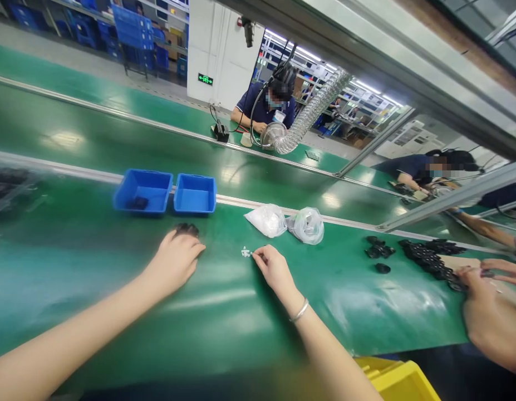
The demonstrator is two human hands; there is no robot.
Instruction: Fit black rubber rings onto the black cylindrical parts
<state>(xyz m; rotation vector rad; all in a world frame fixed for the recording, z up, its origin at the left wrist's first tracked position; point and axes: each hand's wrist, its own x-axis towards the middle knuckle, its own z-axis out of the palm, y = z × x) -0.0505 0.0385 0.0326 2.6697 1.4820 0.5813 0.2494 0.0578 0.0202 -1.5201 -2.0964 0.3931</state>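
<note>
My left hand [176, 259] is closed on a black plastic part [187, 229], which sticks out beyond the fingers just in front of the blue bins. The part's exact shape is hidden by the hand and blurred. With thumb and forefinger pinched together, my right hand [276, 270] is at the edge of a small pile of tiny white pieces [245, 252] on the green work surface [224, 317]. One white piece appears between those fingertips.
Two blue bins [195, 209] stand behind my left hand; the left one holds a black part. Two clear plastic bags [269, 221] lie behind my right hand. Black parts [378, 248] are at the right, near a co-worker's hands [491, 312]. A yellow bin [402, 381] is below the front edge.
</note>
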